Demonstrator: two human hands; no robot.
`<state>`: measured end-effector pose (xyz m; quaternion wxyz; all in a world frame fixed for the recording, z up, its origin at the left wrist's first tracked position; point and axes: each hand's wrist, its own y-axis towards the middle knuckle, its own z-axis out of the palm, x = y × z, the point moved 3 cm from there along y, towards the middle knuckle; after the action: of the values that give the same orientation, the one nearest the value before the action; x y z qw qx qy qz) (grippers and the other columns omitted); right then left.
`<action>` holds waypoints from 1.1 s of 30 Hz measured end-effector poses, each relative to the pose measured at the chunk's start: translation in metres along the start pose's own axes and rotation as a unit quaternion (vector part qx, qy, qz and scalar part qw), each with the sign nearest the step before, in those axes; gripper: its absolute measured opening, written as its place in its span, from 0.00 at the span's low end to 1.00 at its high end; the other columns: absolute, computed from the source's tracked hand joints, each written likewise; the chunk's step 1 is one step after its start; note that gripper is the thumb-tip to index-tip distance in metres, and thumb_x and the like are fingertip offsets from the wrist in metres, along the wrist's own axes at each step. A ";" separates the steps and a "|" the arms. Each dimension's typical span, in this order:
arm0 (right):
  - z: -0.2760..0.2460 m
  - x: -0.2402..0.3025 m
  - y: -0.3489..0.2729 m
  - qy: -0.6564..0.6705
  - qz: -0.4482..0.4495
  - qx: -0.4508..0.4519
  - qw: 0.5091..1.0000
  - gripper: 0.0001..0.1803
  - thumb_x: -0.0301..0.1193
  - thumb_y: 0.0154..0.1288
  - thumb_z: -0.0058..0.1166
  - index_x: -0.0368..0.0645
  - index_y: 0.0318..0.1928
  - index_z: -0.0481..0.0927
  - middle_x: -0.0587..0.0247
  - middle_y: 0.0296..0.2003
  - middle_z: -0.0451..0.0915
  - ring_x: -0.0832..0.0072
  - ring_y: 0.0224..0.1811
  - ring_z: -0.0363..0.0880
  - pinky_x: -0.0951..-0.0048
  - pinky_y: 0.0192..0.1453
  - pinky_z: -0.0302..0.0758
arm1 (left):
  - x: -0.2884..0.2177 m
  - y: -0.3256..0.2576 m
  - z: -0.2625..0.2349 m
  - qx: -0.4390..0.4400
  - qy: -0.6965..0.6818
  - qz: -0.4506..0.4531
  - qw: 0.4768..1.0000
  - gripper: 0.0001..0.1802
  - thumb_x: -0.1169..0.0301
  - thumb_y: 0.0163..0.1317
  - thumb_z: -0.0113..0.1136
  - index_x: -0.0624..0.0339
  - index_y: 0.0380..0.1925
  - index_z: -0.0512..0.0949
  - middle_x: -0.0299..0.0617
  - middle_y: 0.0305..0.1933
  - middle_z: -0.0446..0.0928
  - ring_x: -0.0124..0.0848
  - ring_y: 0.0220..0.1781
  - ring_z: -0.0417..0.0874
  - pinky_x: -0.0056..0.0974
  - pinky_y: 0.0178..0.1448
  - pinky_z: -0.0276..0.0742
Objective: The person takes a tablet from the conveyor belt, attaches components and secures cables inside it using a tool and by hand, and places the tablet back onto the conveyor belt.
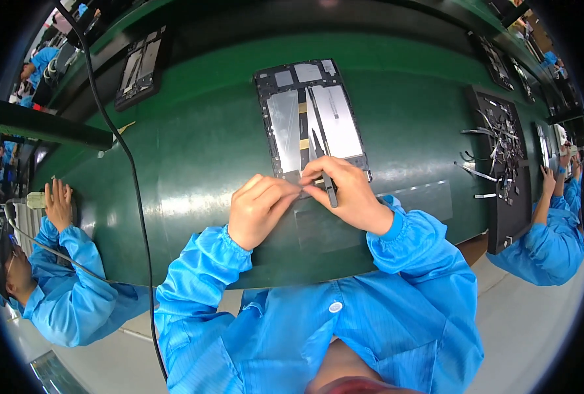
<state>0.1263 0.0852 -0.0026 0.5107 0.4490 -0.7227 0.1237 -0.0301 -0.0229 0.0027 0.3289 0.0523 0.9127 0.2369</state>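
In front of me lies an opened tablet frame (282, 131), black-edged with silver panels and a dark central strip marked by yellowish patches. My left hand (259, 205) is at its near edge, thumb and fingers pinched together. My right hand (347, 192) meets it there, its fingertips almost touching the left ones. Dark tweezers (332, 194) rest in the right hand, their points directed away from me over the frame. Whatever the joined fingertips pinch is too small and covered to make out.
A black tray (512, 220) of small parts and loose cables stands at right. Another opened device (139, 65) sits far left, and a clear sheet (430, 202) lies right of my hands. A black cable (131, 157) hangs across the left. Co-workers in blue sit at both sides.
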 end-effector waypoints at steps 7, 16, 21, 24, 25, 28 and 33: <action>0.001 0.002 0.003 -0.014 -0.003 0.006 1.000 0.17 0.20 0.56 0.69 0.41 0.44 0.77 0.62 0.37 0.86 0.66 0.42 0.87 0.67 0.48 0.79 | 0.007 -0.004 0.006 0.003 -0.088 -0.045 0.995 0.11 0.79 0.53 0.73 0.57 0.37 0.85 0.37 0.38 0.86 0.32 0.36 0.81 0.34 0.35 0.76; 0.005 -0.001 -0.002 -0.037 -0.027 -0.050 0.998 0.17 0.21 0.54 0.71 0.42 0.43 0.78 0.64 0.36 0.86 0.66 0.40 0.87 0.67 0.49 0.76 | 0.007 0.000 -0.003 0.010 -0.073 -0.124 0.990 0.15 0.73 0.51 0.76 0.60 0.40 0.83 0.37 0.35 0.78 0.29 0.35 0.76 0.31 0.36 0.71; 0.003 0.002 -0.001 -0.031 -0.048 -0.033 0.998 0.17 0.21 0.55 0.70 0.43 0.43 0.78 0.65 0.37 0.87 0.67 0.41 0.87 0.67 0.51 0.74 | 0.012 -0.003 0.002 0.050 -0.154 -0.228 0.960 0.07 0.76 0.55 0.72 0.61 0.34 0.85 0.39 0.32 0.77 0.30 0.30 0.74 0.34 0.35 0.73; 0.002 0.003 0.002 -0.004 -0.003 -0.013 1.000 0.16 0.21 0.56 0.69 0.43 0.44 0.78 0.65 0.37 0.87 0.68 0.41 0.86 0.68 0.51 0.74 | 0.016 -0.005 0.004 0.087 -0.236 -0.261 0.932 0.07 0.77 0.55 0.71 0.61 0.35 0.85 0.38 0.31 0.77 0.29 0.30 0.74 0.34 0.34 0.72; 0.002 0.003 0.003 -0.003 -0.001 -0.012 1.000 0.16 0.21 0.56 0.69 0.43 0.44 0.78 0.65 0.37 0.87 0.68 0.41 0.86 0.68 0.51 0.74 | 0.016 -0.005 0.004 0.087 -0.237 -0.262 0.931 0.07 0.77 0.55 0.71 0.61 0.35 0.85 0.38 0.31 0.77 0.29 0.30 0.74 0.34 0.34 0.72; 0.002 0.002 0.004 0.004 0.018 -0.011 1.000 0.16 0.21 0.58 0.68 0.43 0.45 0.77 0.65 0.37 0.87 0.68 0.42 0.86 0.68 0.52 0.74 | 0.016 -0.003 0.005 0.091 -0.277 -0.295 0.910 0.08 0.76 0.54 0.72 0.61 0.35 0.85 0.37 0.32 0.77 0.29 0.31 0.74 0.34 0.35 0.73; 0.002 0.002 0.005 -0.011 0.006 -0.016 1.000 0.17 0.21 0.58 0.68 0.43 0.46 0.76 0.66 0.35 0.87 0.68 0.41 0.86 0.68 0.52 0.74 | 0.008 0.004 -0.006 0.025 -0.092 -0.115 0.989 0.12 0.76 0.51 0.76 0.59 0.37 0.86 0.37 0.35 0.81 0.30 0.34 0.78 0.34 0.38 0.74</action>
<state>0.1205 0.0857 -0.0005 0.5089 0.4378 -0.7329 0.1108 -0.0400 -0.0197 0.0039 0.4350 -0.0227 0.8842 0.1688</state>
